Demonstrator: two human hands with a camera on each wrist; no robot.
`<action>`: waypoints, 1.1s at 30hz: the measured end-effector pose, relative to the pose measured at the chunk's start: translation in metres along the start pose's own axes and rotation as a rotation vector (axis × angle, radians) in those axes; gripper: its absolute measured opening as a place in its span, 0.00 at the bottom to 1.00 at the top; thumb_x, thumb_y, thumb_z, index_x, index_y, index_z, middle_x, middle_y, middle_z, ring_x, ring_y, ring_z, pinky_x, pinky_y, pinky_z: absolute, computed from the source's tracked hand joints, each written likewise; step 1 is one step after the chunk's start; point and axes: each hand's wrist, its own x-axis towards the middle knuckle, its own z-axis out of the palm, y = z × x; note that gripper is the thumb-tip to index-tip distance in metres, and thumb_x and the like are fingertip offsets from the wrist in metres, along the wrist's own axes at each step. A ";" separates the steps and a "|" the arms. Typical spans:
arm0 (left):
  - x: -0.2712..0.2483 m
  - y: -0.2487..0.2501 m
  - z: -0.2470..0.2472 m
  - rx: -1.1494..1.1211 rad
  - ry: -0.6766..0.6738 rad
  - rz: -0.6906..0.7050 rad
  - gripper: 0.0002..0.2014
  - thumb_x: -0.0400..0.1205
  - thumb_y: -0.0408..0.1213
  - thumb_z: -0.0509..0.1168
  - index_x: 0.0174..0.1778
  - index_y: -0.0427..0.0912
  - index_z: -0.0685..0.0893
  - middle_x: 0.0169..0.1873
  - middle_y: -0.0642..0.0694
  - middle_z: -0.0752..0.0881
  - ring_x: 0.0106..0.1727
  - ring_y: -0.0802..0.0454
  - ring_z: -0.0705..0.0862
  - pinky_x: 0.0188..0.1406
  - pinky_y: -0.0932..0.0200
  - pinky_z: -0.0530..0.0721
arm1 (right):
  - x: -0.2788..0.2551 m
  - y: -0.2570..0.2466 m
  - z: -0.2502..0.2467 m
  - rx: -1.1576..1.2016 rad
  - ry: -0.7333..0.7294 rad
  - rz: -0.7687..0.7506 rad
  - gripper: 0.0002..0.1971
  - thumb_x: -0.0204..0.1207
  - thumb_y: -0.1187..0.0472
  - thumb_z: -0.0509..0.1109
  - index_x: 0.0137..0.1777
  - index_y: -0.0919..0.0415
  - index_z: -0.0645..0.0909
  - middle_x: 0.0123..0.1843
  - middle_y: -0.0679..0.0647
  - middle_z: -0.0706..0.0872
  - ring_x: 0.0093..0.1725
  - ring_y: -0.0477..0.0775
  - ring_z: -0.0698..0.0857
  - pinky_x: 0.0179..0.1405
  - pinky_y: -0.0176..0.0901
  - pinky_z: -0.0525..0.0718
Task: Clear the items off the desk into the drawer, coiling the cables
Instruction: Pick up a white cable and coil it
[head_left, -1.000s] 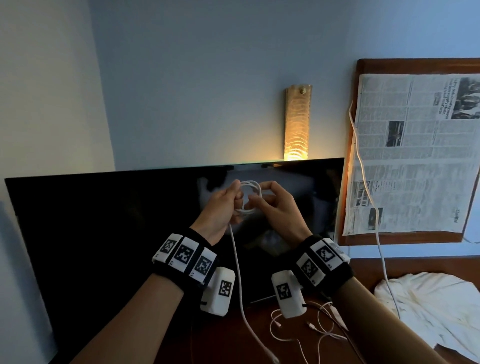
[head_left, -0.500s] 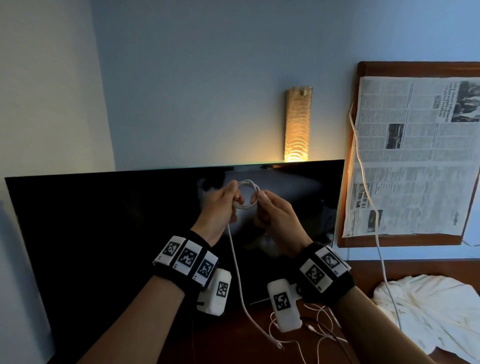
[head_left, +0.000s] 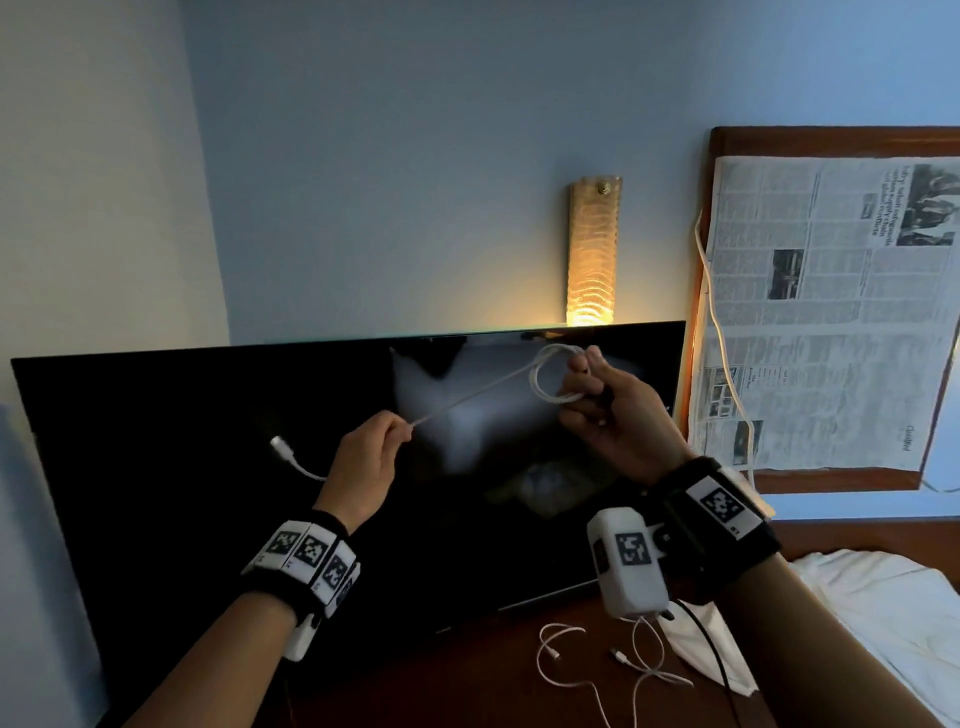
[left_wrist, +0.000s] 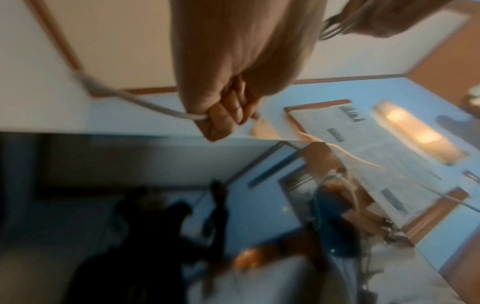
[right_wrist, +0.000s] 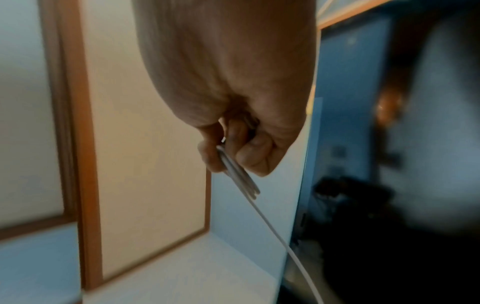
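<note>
A white cable is held up in front of the dark screen. My right hand pinches a small coil of its loops; in the right wrist view the right hand grips the bunched strands of the cable. My left hand pinches the free length, pulled taut to the lower left. The connector end sticks out behind that hand. In the left wrist view the left hand is curled round the cable. More loose white cables lie on the desk.
A large dark screen stands at the back of the desk. A lit wall lamp hangs behind it. A newspaper board with a hanging cord is at the right. White cloth covers the desk's right side.
The hands were close together winding the coil. Now the left hand has pulled away down and left, drawing the cable's tail taut and lifting its connector end off the desk; the right hand moved right.
</note>
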 end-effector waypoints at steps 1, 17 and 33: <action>-0.002 -0.001 0.001 0.087 -0.052 -0.045 0.08 0.85 0.35 0.59 0.43 0.40 0.81 0.41 0.42 0.87 0.45 0.44 0.86 0.50 0.48 0.81 | 0.001 0.000 0.000 -0.083 0.008 0.000 0.16 0.86 0.52 0.54 0.39 0.55 0.74 0.26 0.44 0.68 0.24 0.44 0.56 0.25 0.35 0.57; 0.039 0.110 -0.036 -0.174 0.069 0.315 0.09 0.82 0.32 0.66 0.36 0.40 0.85 0.31 0.48 0.86 0.36 0.51 0.83 0.39 0.70 0.76 | 0.000 0.023 0.012 -0.585 -0.130 -0.046 0.17 0.87 0.56 0.54 0.42 0.62 0.81 0.29 0.55 0.78 0.28 0.55 0.59 0.29 0.48 0.53; -0.018 0.017 0.001 -0.191 -0.073 -0.081 0.10 0.85 0.34 0.60 0.44 0.42 0.87 0.30 0.55 0.81 0.33 0.61 0.80 0.38 0.71 0.78 | -0.001 0.006 0.005 -0.201 -0.054 0.081 0.15 0.85 0.50 0.54 0.40 0.54 0.73 0.28 0.45 0.67 0.24 0.43 0.61 0.24 0.36 0.57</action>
